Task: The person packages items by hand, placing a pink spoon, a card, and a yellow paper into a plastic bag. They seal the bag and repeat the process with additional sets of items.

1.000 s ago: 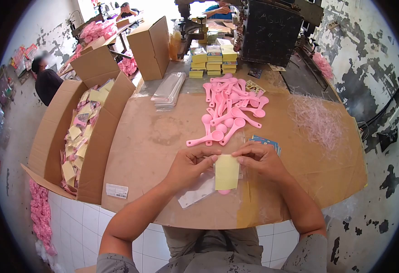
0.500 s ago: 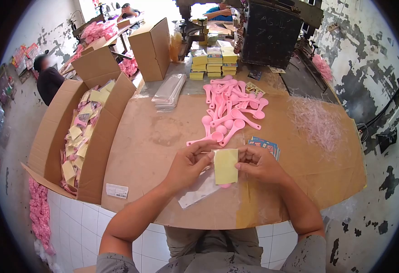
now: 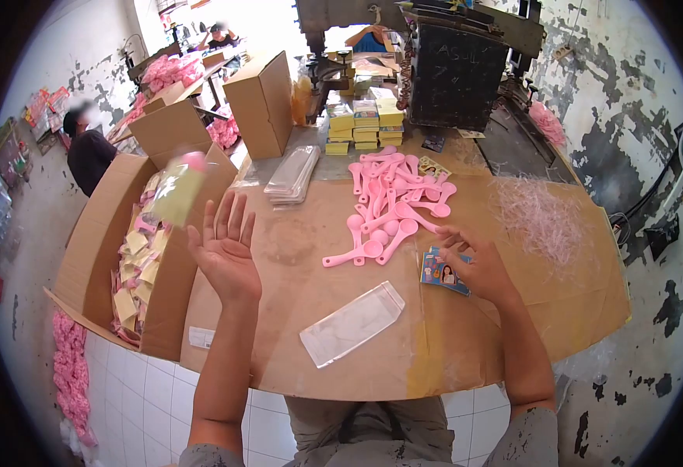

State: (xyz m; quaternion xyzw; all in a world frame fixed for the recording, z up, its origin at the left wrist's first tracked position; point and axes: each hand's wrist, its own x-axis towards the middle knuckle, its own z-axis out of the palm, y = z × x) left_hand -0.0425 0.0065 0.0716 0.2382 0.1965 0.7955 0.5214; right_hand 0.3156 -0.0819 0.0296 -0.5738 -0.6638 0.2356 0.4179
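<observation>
My left hand (image 3: 229,253) is open, palm up and fingers spread, beside the carton's right wall. Just beyond its fingers a blurred clear packet (image 3: 176,193) with a yellow card and a pink end hangs in the air over the open carton (image 3: 166,311). My right hand (image 3: 481,268) reaches over a small stack of blue picture cards (image 3: 437,274), fingers slightly curled and apart, thumb at the cards. Between my arms a clear plastic bag (image 3: 353,323) lies flat on the cardboard-covered table. Ahead is a heap of pink scoops (image 3: 388,198).
Several yellow card stacks (image 3: 365,124) stand at the back, left of a black machine box (image 3: 450,70). A pile of clear bags (image 3: 291,175) lies back left, plastic shreds (image 3: 540,218) at right. A person in dark clothing (image 3: 89,156) is beyond the carton.
The packet with the yellow card has left my hands and moved left over the carton. My left hand has swung left and opened; my right has moved right to the picture cards.
</observation>
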